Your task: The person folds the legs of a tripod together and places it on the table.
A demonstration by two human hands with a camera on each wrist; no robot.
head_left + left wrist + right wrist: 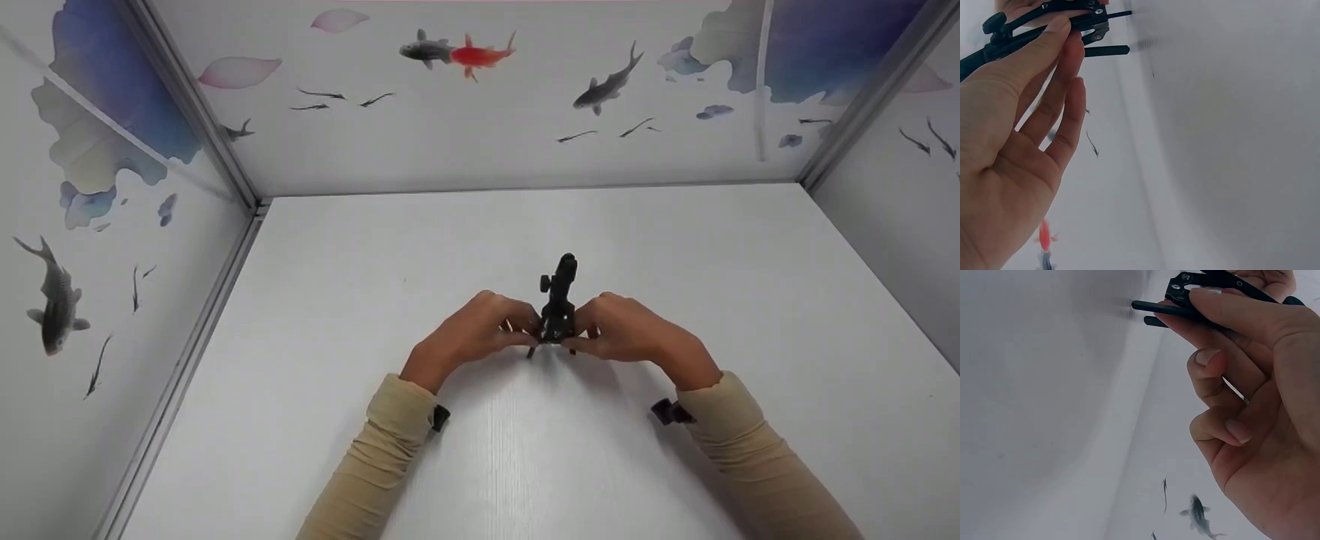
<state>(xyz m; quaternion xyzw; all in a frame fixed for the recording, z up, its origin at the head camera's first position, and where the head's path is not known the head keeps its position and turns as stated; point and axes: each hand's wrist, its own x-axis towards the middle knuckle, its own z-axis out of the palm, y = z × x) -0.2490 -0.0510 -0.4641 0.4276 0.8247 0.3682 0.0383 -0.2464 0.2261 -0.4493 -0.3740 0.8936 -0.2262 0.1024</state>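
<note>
A small black tripod [558, 294] with a side knob [545, 283] and thin legs stands upright between my two hands, near the middle of the white table [480, 435]. From its left side, my left hand [487, 326] pinches the lower part between thumb and fingertips. My right hand [626, 330] pinches the same lower part from the right. In the left wrist view, a straight leg [1109, 51] sticks out past the fingertips, close to the tabletop. The right wrist view shows the thumb along a leg [1157, 307], with the outer fingers curled below.
White panels [480, 142] painted with fish and petals enclose the table at the back and both sides. A metal frame strip [191, 330] runs along the left edge. Small black wrist cameras [440, 418] sit at both sleeve cuffs.
</note>
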